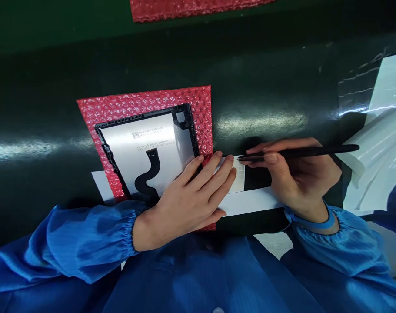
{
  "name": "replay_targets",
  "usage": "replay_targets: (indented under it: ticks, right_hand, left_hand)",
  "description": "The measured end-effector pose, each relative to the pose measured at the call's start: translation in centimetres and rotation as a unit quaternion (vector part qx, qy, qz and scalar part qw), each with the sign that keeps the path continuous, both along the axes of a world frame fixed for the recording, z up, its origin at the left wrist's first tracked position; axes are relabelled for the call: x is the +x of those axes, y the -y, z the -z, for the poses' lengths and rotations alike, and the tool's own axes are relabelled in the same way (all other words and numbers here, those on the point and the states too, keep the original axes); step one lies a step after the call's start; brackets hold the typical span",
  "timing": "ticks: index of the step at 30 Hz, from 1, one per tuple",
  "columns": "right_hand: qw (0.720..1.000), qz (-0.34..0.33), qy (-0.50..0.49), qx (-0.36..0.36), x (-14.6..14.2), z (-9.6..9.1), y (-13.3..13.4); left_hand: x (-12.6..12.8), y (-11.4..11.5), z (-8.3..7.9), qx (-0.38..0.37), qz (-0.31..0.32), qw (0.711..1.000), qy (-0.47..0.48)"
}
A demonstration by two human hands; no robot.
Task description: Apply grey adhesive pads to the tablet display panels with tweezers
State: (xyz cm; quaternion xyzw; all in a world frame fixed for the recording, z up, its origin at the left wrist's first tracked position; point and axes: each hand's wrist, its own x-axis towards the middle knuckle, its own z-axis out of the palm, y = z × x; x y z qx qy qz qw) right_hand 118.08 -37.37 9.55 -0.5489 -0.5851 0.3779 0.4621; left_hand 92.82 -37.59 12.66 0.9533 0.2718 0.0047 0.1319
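Right hand (pixel 297 180) is pinching a long, thin black tool (pixel 315 152) between thumb and forefinger. It lies almost level, with its pointed tip toward frame centre, right at a small white label (pixel 240 177) printed with fine barcode lines. Can't tell if it's tweezers or a stylus, tbh.

Left hand (pixel 191 198) isn't gripping anything. It's lying flat with the fingers straight and close together, the palm over the lower right corner of the red bubble wrap (pixel 145 101) and the fingertips reaching onto that label.

The label sits on a plain white paper strip (pixel 253 201) running across the lower middle, just right of the wrap.

On the bumpy wrap, centre-left, there's a rectangular panel (pixel 158 143). It has a matte silver-grey back, a thin black frame, some printed text, and a black S-shaped flex ribbon (pixel 147 171) snaking down it.

Everything rests on a glossy dark green surface (pixel 266 87). There's another bit of red bubble wrap (pixel 184 8) at the top edge, and shiny white sheets (pixel 380 134) under clear film at far right. Blue elastic-cuffed sleeves (pixel 87 234) fill the bottom.
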Motion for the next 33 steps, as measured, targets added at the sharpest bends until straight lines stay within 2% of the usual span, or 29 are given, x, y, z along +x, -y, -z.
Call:
replay_targets:
  ticks: [19, 24, 29, 33]
  right_hand:
    - [0.998, 0.028, -0.031, -0.055, -0.8, -0.7, -0.8]
    - [0.991, 0.047, -0.096, -0.078, -0.9, -1.0, -1.3]
    - [0.988, 0.084, -0.094, -0.092, -1.1, -2.3, -1.7]
    - [0.991, 0.067, -0.076, -0.082, -3.9, -3.8, -2.8]
  left_hand:
    - [0.0, 0.0, 0.2, 0.004, 0.002, 1.000, -0.001]
    - [0.0, 0.0, 0.2, 0.000, 0.002, 1.000, 0.001]
    - [-1.2, 0.1, -1.1, 0.021, 0.018, 0.999, 0.047]
    - [-3.4, 0.8, -2.5, 0.031, 0.010, 0.995, 0.095]
